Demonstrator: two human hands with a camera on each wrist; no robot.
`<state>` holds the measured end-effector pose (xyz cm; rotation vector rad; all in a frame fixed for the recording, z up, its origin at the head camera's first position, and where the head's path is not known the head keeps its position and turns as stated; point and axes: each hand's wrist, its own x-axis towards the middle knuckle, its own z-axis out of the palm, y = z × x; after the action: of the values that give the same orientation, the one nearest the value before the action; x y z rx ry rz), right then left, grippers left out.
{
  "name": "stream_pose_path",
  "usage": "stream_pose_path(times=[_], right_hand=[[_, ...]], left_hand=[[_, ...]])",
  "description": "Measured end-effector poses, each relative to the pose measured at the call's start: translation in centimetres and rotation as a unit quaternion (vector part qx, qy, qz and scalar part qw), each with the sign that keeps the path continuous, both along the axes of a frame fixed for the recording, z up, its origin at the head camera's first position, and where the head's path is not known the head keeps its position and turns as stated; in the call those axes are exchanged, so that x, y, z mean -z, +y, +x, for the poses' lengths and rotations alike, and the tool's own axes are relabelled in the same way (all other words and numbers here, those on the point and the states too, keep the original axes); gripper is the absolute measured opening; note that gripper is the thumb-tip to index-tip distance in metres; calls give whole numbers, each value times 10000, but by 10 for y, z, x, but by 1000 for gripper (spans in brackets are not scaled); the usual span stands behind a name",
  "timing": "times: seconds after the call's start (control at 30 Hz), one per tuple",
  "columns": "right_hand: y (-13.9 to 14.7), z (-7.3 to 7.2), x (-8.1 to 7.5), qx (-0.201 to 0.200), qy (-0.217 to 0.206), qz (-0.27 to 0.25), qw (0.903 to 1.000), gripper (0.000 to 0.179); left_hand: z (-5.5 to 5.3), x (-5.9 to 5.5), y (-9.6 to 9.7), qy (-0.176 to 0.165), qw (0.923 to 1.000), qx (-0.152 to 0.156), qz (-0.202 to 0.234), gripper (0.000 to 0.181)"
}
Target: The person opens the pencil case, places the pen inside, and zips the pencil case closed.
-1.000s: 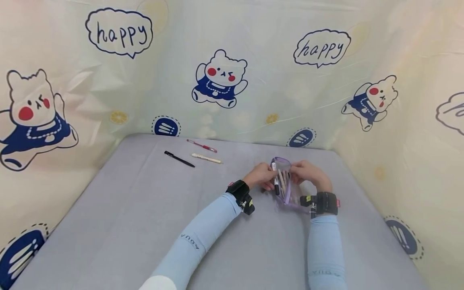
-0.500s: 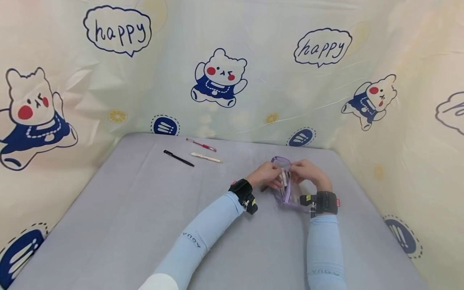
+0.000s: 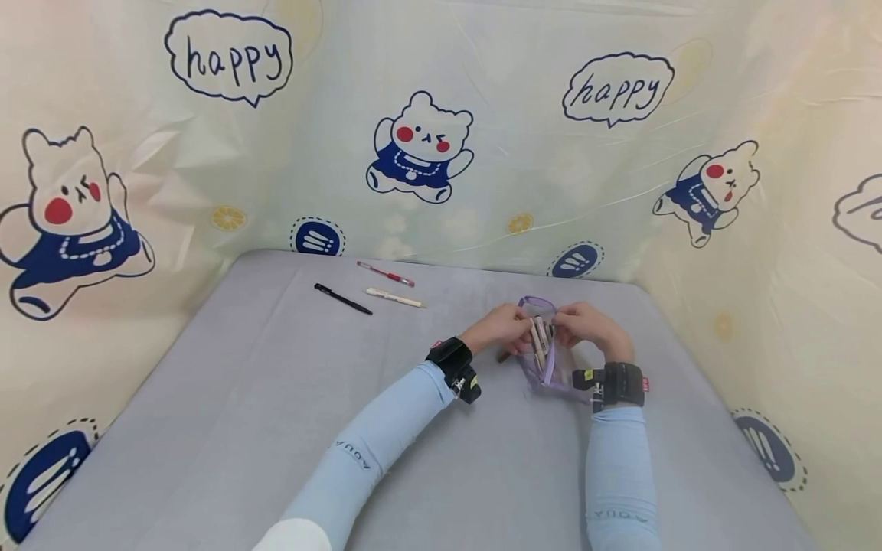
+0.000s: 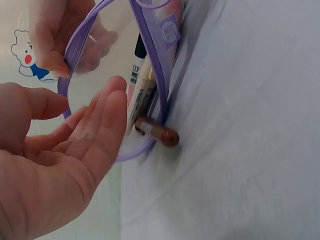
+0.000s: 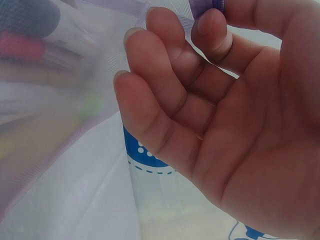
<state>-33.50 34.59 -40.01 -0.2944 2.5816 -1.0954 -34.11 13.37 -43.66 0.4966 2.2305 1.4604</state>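
A clear mesh pencil case with purple zip edging (image 3: 547,371) lies on its side, its mouth facing left. Several pens and markers (image 3: 540,340) are inside. My right hand (image 3: 589,325) pinches the purple rim (image 5: 206,6) between thumb and index finger, the other fingers loosely bent. At the mouth is my left hand (image 4: 75,145), thumb and fingers apart with nothing between them, fingertips right at the opening. A brown-capped pen (image 4: 157,131) pokes out over the lower rim. Inside, a dark-ended white marker (image 4: 136,65) shows beside a cream pen (image 4: 145,75).
Further left on the grey table (image 3: 207,428) lie a black pen (image 3: 343,299), a cream pen (image 3: 396,298) and a red pen (image 3: 386,274). A printed curtain (image 3: 482,61) hangs behind the table and along both sides.
The black-and-white marker that my left hand held at the mouth has gone down into the case, and the fingers have let go. My right hand stays on the rim.
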Motion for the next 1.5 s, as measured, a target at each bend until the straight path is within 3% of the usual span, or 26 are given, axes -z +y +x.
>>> stream_pose_path(times=[0.23,0.6,0.83,1.13,1.37,1.5], right_hand=[[-2,0,-1,-82,21,59,9999,26],[-1,1,-1,-90,39,51,9999,28],[0,2,0,-89,18,77,9999,27],[-1,1,-2,-62,22,51,10000,28],[0,1,-3,-39,35,72,10000,27],[-1,3,-2,-28,25,92,10000,27]], left_hand=[[-1,3,-21,518,9982,101,-278,28],[-1,-4,-49,1086,9920,353,-533,27],[-1,-9,-63,1637,9786,626,-1077,28],[-3,-10,-93,1792,9696,549,-1573,26],[-3,-15,-111,1859,9665,570,-1678,26],[2,-20,-122,2062,9583,658,-1866,24]])
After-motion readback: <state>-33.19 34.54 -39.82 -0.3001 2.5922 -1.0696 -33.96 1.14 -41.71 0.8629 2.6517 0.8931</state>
